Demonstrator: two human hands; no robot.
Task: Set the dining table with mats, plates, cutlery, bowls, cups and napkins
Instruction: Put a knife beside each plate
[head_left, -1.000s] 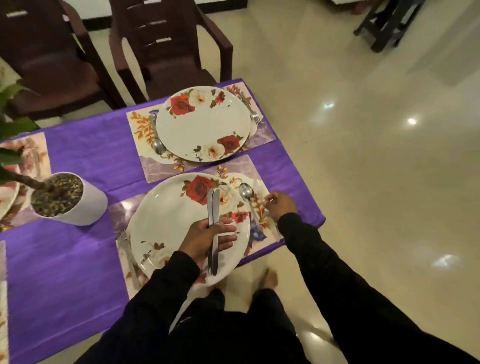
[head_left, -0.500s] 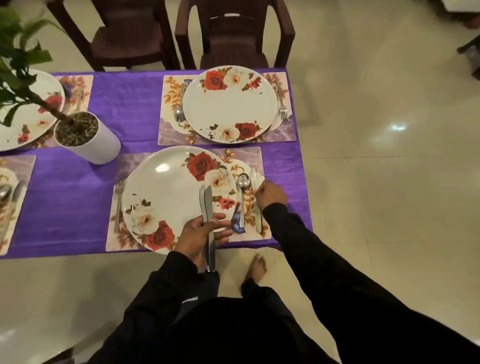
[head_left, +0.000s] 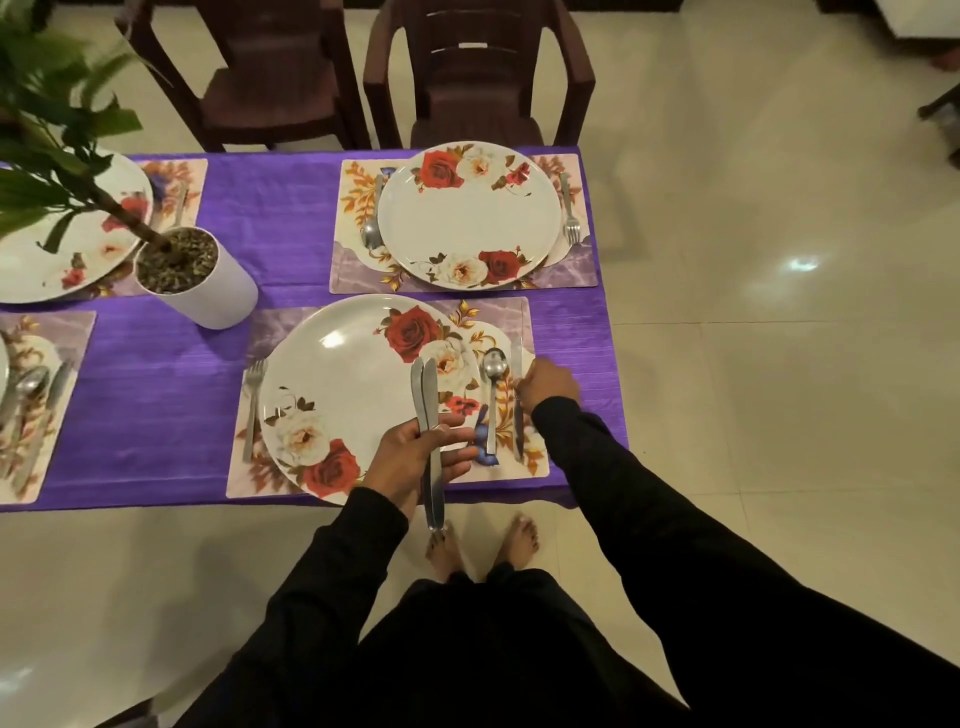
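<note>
We note left hand (head_left: 415, 457) gripping two knives (head_left: 428, 415) over plate (head_left: 337, 384), right hand (head_left: 548, 384) fingers closed on knife (head_left: 517, 364) lying on mat (head_left: 519, 317).

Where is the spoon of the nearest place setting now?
In the head view, the spoon lies on the near mat, just right of the near plate and left of the knife that the right hand is touching.
</note>
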